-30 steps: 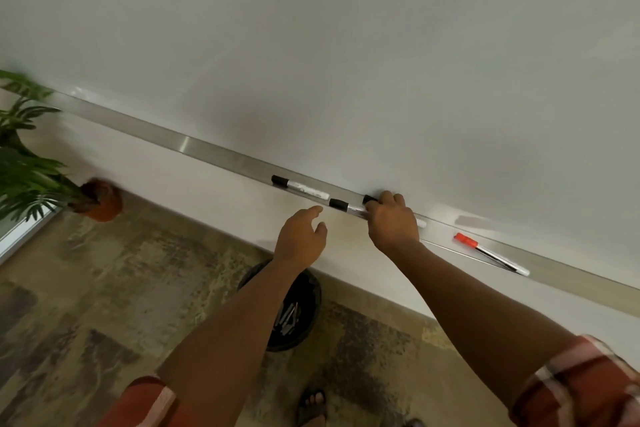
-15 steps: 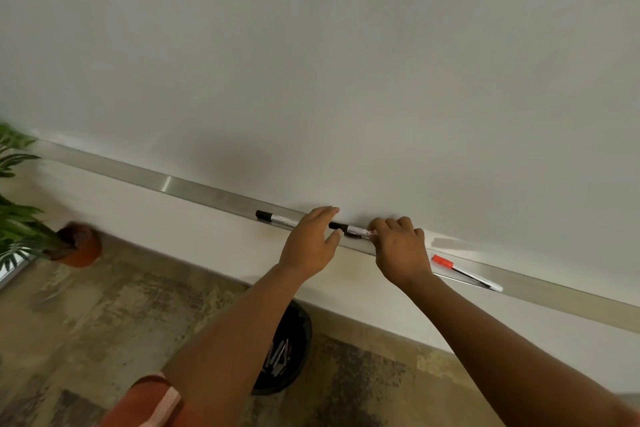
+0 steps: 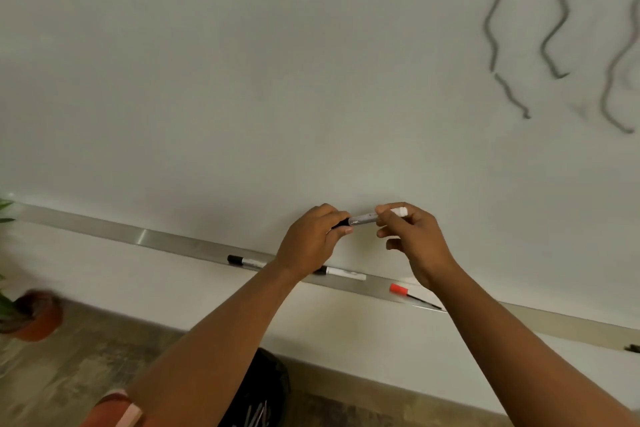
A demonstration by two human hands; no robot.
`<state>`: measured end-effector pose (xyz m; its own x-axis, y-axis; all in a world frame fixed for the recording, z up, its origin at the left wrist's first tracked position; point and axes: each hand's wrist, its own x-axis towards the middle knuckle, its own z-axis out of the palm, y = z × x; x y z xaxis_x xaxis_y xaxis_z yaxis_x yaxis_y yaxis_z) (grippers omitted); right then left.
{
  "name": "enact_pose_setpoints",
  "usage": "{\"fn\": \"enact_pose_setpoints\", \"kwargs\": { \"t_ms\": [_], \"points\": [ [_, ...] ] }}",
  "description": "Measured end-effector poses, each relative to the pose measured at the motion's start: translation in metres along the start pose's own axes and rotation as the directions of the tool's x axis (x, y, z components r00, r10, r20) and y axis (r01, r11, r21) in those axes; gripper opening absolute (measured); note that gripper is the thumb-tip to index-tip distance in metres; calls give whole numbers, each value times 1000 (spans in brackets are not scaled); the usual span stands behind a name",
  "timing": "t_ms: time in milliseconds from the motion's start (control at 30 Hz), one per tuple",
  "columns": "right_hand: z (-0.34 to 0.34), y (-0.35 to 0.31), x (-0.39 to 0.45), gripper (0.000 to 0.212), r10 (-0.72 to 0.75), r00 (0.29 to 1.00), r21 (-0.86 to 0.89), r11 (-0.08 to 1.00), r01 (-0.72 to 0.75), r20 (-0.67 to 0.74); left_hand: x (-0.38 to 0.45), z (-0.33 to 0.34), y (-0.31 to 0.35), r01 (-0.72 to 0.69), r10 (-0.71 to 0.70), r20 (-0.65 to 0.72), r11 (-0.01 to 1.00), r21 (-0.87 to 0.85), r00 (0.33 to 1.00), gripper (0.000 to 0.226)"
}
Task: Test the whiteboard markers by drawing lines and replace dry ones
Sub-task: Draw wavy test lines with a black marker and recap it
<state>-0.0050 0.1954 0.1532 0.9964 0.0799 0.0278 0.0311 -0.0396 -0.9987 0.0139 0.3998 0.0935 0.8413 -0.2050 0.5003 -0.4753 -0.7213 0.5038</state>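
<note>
Both hands are raised in front of the whiteboard (image 3: 242, 80), holding one whiteboard marker (image 3: 363, 218) between them, level and just above the tray. The left hand (image 3: 311, 243) has its fingers curled round the black cap end, thumb and fingertips closed on it. The right hand (image 3: 412, 239) pinches the pale barrel near its white tail end, which sticks out past the fingers. Whether the cap is seated or partly off cannot be told — the left fingers cover that joint.

Below the hands runs the metal marker tray (image 3: 166, 242), slanting down to the right across the view. Three more markers lie in it. A black-capped marker (image 3: 244, 261) lies left of the left wrist. A second black-capped marker (image 3: 341, 272) lies just right of that wrist, its cap partly hidden behind the forearm. A red-capped marker (image 3: 410, 295) lies further right, close beside the right wrist. They are apart from one another, all lying along the tray.

On the board's upper right are several dark wavy lines (image 3: 495, 28), blurred.

On the floor under the tray stands a black waste bin (image 3: 273, 388) — partly hidden by the left forearm, with something pale inside that is too blurred to name. At the far left edge is a potted plant (image 3: 31, 317) in an orange-brown pot.
</note>
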Motion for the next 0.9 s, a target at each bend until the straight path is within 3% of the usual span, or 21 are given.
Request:
{"fn": "enact_pose_setpoints", "kwargs": {
  "t_ms": [100,233,533,733,900],
  "points": [
    [-14,-26,-6,23,15,1000,79,997,-14,-10,18,-7,33,-138,140,-48,989,53,989,26],
    [-30,-45,-12,36,-16,999,27,1000,16,-36,36,-12,71,-281,288,-69,955,97,955,34],
    [-77,-69,-22,52,-65,997,51,996,68,-45,65,-7,119,-363,373,-90,925,110,923,37],
    [-90,-77,-23,35,-108,992,16,994,109,-60,79,-2,129,-383,396,-62,911,151,916,35],
    [-101,-83,-25,30,-134,991,15,991,133,21,82,1,131,-425,441,-91,892,153,893,34]
  ]
}}
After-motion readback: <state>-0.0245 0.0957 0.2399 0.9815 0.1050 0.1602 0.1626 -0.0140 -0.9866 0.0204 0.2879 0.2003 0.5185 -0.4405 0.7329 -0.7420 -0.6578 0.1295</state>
